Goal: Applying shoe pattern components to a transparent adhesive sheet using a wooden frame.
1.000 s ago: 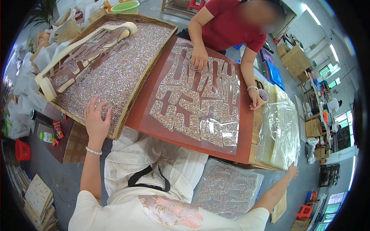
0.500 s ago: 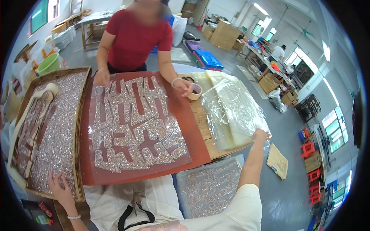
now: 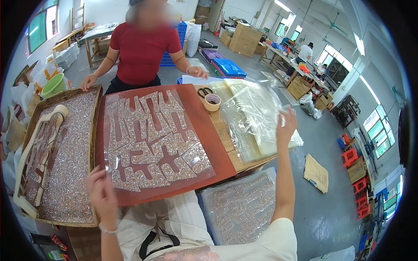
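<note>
My left hand (image 3: 103, 193), a little blurred, is raised over the near left corner of the red-brown board (image 3: 217, 158). Its fingers are loosely bent and apart, and nothing shows in them. On that board lies a clear sheet (image 3: 204, 169) covered with glittery cut pieces (image 3: 178, 139) that have slots in them. Out to the right, my right hand (image 3: 286, 126) is closed at the edge of a thin clear plastic sheet (image 3: 261, 111), above a stack of such film. Exactly how the fingers grip the film is hard to see.
At left stands a wooden tray (image 3: 92, 152) of glittering bits with a pale curved strip (image 3: 26, 148). A tape roll (image 3: 212, 102) and scissors (image 3: 203, 92) lie beyond the board. Another glittery sheet (image 3: 241, 209) sits lower right. A co-worker (image 3: 146, 52) in red stands opposite.
My left hand has moved from over the tray rightward to the board's corner. My right hand has risen away from the film's near corner. The co-worker has drawn both hands back from the board.
</note>
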`<state>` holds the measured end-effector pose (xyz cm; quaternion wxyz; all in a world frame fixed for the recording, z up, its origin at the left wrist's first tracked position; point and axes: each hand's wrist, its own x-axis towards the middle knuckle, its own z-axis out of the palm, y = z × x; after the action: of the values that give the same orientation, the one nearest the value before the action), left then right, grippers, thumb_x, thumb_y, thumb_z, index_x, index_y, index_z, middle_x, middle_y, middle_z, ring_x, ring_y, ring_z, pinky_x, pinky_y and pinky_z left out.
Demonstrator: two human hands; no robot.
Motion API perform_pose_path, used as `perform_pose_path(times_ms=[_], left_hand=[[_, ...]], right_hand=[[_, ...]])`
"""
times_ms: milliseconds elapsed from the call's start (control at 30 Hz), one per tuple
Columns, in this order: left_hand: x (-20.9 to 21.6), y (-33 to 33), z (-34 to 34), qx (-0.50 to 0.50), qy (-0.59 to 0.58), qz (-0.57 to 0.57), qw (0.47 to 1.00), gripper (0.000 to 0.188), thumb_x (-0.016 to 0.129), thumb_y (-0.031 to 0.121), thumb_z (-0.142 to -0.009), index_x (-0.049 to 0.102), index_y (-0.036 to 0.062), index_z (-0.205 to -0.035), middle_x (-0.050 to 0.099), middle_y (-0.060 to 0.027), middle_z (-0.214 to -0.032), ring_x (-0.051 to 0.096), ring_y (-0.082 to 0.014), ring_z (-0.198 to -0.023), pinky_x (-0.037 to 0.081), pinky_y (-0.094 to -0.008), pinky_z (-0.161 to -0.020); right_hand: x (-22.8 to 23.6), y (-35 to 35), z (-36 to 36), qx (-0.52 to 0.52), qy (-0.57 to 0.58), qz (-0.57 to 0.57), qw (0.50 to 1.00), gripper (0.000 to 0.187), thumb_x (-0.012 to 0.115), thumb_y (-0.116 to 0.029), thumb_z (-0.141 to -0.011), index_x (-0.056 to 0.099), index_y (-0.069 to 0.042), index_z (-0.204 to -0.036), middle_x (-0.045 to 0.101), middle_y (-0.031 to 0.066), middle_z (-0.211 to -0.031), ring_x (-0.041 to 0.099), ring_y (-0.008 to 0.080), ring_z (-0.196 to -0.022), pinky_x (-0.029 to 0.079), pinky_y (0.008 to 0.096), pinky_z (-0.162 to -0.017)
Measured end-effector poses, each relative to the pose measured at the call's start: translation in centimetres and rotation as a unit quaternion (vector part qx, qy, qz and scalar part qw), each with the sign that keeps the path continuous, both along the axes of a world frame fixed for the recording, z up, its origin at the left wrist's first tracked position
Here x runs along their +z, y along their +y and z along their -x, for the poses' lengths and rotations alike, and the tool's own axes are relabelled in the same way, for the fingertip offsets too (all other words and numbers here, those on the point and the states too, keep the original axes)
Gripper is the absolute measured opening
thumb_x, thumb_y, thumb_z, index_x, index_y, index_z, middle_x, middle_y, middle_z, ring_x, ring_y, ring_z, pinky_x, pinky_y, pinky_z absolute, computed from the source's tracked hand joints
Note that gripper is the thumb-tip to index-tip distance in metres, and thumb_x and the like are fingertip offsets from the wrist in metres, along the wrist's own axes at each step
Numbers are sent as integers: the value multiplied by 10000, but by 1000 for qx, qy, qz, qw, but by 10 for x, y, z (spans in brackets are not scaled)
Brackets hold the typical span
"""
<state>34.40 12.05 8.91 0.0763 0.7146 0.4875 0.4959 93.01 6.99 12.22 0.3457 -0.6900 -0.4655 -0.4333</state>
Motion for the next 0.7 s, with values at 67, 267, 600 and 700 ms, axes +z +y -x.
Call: perform_pose_path(times_ms=[67,267,600,700], left_hand=[[24,-4,-59,-120,-8,28,992,114,641,63,-828,643,30,-938,572,-131,-1122,526,-297,-1117,400,-398,-965],[42,6,-208,-414,-80,50,906,245,650,177,-863,601,34,-1056,535,-143,-1212,505,-314,-1146,409,-397,-978],[29,56,-430,-349,-19,196,916,696,735,385,-739,504,-114,-1166,544,-295,-1192,530,-397,-1142,431,-416,-968],[22,69,-444,-371,98,251,889,485,684,305,-754,607,-73,-1048,639,-274,-1015,635,-425,-919,505,-448,-855]], right_hand=[[2,-14,45,-10,-104,66,992,158,618,-48,-790,652,-96,-936,594,83,-1178,511,279,-1174,372,446,-995],[-32,-38,90,8,-153,152,976,166,619,-50,-748,667,-130,-886,597,34,-1061,532,232,-1115,391,405,-938],[-37,-19,129,26,-110,140,984,137,630,-65,-724,669,-70,-856,584,48,-979,545,234,-989,410,380,-850],[-28,-33,135,77,-62,181,979,152,604,-31,-752,670,-39,-889,610,81,-1001,557,266,-995,424,392,-861]])
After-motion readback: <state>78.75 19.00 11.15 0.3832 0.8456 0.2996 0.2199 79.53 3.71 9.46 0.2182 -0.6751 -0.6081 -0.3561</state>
